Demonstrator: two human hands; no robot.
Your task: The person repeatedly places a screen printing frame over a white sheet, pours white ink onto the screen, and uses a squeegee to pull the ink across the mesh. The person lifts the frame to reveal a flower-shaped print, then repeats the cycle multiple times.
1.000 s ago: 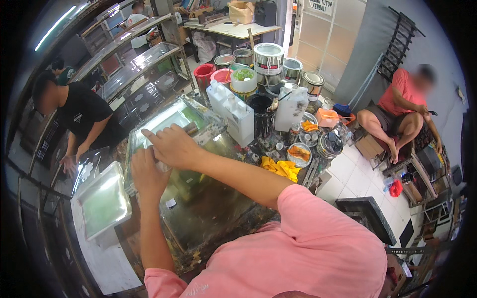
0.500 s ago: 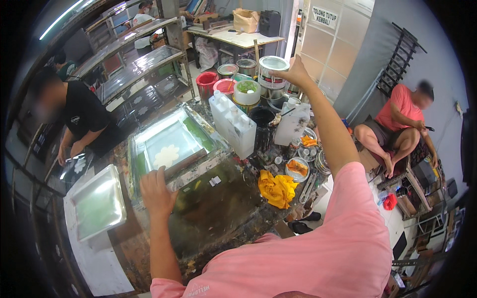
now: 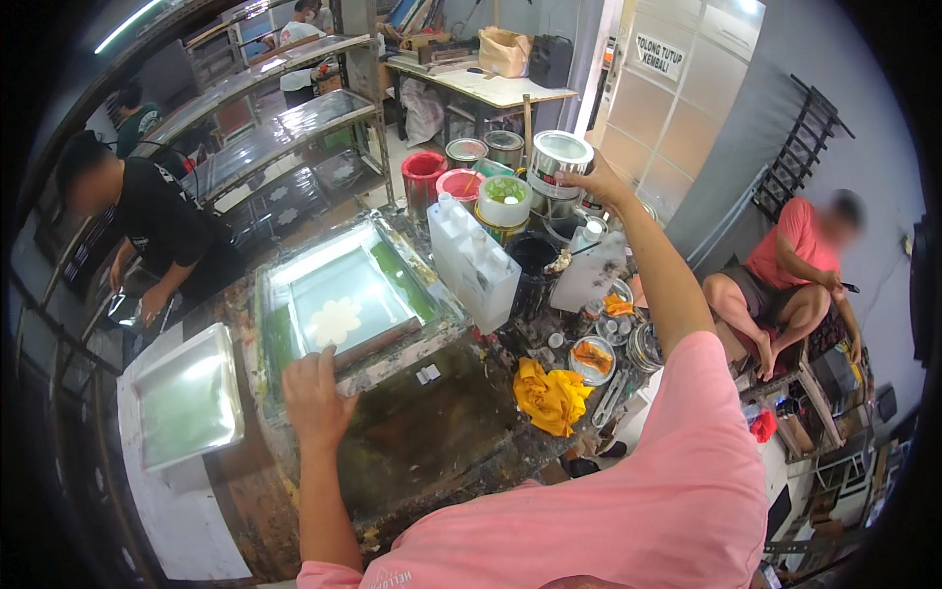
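The left hand [image 3: 319, 401], fingers close together, is resting at the near edge of the framed screen [image 3: 343, 285]; beyond it, the right hand [image 3: 602, 183] is curling against a metal can [image 3: 549, 172]. Whether either is gripping, I cannot tell.

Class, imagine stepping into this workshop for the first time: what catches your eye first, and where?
The crumpled yellow cloth probably stands out first, lying just right of and below the picture's centre. Next is the pale flower shape on the framed screen, left of centre. Farther back, the right hand is at a silver tin.
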